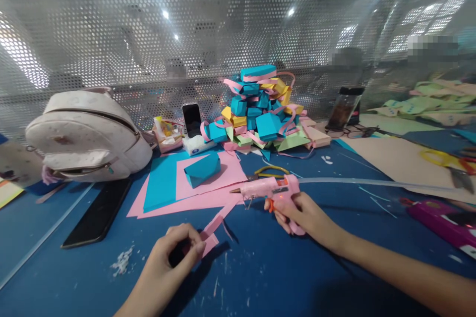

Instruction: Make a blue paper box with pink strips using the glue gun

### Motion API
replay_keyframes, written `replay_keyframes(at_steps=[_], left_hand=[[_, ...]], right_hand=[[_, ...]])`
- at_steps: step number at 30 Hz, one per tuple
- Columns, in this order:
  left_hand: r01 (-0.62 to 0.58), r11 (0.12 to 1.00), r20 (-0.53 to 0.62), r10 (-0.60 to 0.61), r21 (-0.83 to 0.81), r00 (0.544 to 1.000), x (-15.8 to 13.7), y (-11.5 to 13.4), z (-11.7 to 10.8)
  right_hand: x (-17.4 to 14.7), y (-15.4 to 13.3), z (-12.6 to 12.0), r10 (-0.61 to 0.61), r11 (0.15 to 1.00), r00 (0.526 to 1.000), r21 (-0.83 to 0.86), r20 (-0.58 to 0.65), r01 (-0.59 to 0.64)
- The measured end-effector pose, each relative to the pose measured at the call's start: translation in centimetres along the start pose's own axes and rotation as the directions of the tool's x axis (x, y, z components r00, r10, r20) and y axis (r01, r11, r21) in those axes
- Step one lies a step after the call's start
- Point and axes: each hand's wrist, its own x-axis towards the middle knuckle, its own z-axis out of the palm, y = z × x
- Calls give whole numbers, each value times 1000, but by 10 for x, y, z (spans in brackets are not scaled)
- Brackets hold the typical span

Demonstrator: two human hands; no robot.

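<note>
Near sheet point(232, 173) edges, strip point(213, 225) in left hand point(174, 252), glue gun point(262, 188) in right point(307, 215), room between.

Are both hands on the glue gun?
No, only the right hand grips the glue gun; the left hand holds a pink paper strip.

Glue gun point(262, 187) smooth plast.; strip point(214, 224) matt ppr.

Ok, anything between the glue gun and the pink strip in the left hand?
Nothing visible stands between the nozzle of the glue gun in the right hand and the pink strip in the left hand.
</note>
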Motion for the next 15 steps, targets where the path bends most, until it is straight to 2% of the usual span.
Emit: replay_keyframes(at_steps=[5, 9, 11, 15], left_hand=[[-2, 1000, -13, 3, 24, 1000, -1, 3, -1], [-17, 1000, 1, 17, 26, 1000, -1, 3, -1], [-12, 1000, 2, 12, 21, 1000, -1, 2, -1], [1, 1000, -5, -1, 8, 1000, 0, -1, 0]], right_hand=[[3, -3, -30, -3, 974, 997, -227, -82, -15], [-11, -5, -49, 110, 929, 991, -349, -70, -128], [-20, -7, -54, 171, 893, 984, -414, -47, -175], [-32, -10, -63, 204, 788, 977, -580, -68, -205]])
